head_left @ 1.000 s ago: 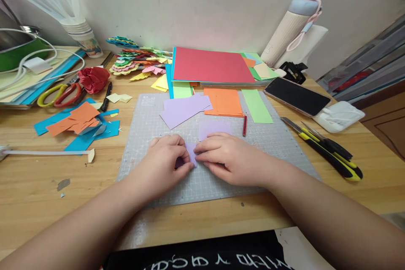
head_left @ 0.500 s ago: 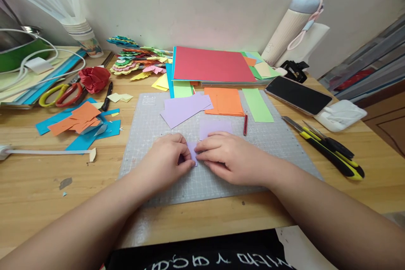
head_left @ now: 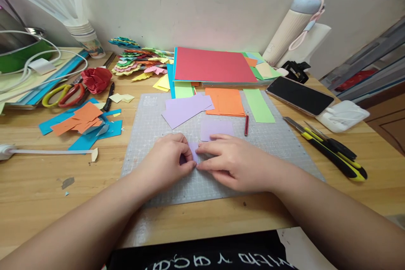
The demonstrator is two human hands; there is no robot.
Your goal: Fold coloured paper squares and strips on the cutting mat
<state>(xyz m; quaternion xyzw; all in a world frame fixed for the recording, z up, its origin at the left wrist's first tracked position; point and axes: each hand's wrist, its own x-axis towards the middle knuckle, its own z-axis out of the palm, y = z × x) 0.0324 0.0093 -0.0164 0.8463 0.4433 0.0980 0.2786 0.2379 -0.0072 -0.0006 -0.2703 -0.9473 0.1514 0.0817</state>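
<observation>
Small purple paper [head_left: 193,151] between two hands on a gridded mat [head_left: 190,190].
The left hand [head_left: 167,156] curls over its left part, whether pinching I cannot tell; the right hand [head_left: 232,161], fingers apart, meets its right edge. Another purple piece [head_left: 217,128] lies just beyond.

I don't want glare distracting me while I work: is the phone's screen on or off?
It looks off: the phone lies face up next to the white case, its screen dark with nothing lit.

It's a craft desk [head_left: 34,194] w/ cutting mat [head_left: 272,137] (& scissors [head_left: 67,89] etc.)
</observation>
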